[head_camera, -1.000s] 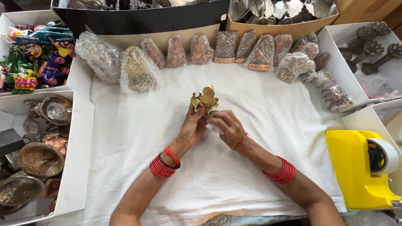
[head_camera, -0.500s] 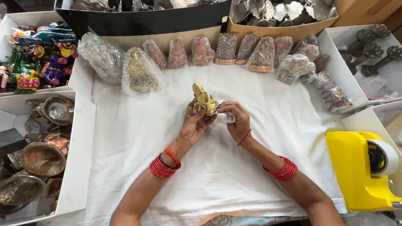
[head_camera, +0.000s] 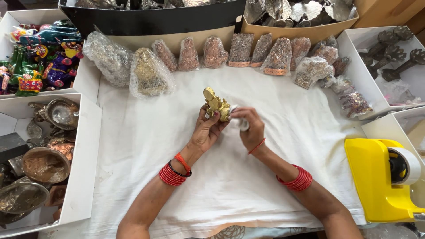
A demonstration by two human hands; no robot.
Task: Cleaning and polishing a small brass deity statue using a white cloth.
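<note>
My left hand holds a small golden metal figurine up over the middle of a white cloth. My right hand is closed on a small wad of white cloth pressed against the figurine's right side. Both wrists wear red bangles.
A row of bubble-wrapped figurines lines the cloth's far edge. White boxes on the left hold painted toys and brass bowls. At right stand a yellow tape dispenser and a white box of dark metal pieces.
The figurine has been turned in my left hand and tilted left. My right hand moved up against its side with the white wad.
</note>
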